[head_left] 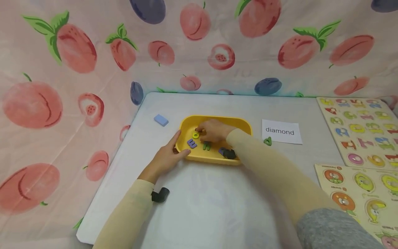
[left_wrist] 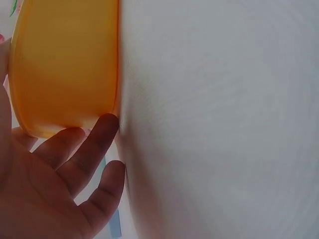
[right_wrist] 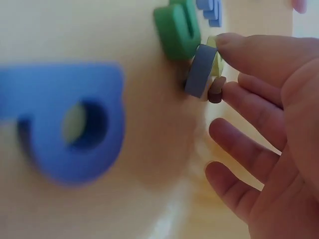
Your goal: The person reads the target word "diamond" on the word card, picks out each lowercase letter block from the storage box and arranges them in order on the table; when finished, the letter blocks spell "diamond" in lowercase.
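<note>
Number board [head_left: 346, 122], fruit board [head_left: 359, 198], perhaps a blue eraser [head_left: 161, 120].

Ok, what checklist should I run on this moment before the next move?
1. Yellow tray held at its left end by the left hand: ok.
2. Card readable: ok, "diamond".
3. Green d at the card's lower-left corner: ok.
4. Right hand inside the tray, near the yellow letter: ok.
5. Right hand's grip on a letter: cannot tell.
6. Purple letter fully visible in the head view: not ok, wrist camera partly covers it.

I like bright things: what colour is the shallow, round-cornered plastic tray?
The tray is yellow, showing best in the head view.
</note>
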A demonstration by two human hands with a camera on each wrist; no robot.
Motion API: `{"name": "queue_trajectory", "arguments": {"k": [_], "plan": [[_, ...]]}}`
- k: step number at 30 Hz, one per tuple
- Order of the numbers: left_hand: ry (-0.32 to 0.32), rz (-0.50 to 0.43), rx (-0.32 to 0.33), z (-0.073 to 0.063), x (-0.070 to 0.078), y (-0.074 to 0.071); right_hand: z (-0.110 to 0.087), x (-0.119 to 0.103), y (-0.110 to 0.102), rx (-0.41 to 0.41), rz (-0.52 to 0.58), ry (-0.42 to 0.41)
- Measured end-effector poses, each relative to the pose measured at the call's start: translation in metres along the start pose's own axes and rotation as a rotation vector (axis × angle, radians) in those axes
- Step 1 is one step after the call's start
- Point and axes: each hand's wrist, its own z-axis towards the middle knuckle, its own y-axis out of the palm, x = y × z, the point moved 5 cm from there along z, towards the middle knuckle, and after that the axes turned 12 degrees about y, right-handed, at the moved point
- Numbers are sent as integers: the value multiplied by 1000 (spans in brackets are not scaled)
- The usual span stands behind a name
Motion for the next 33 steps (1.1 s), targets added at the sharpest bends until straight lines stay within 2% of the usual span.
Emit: {"name": "queue_trajectory", "arguments": {"k": [6, 16, 24, 33], "plan": [[-5, 4, 0, 0, 3, 0, -11, 12, -3, -9, -23, 5], [-5, -6, 3, 1, 4, 2, -36, 28, -12, -33, -42, 61], [-2, -12, -7, 1, 1, 5, -44, 30, -16, -114, -108, 96], [15, -5, -11, 0, 3, 1, -52, 28, -18, -171, -162, 134]]}}
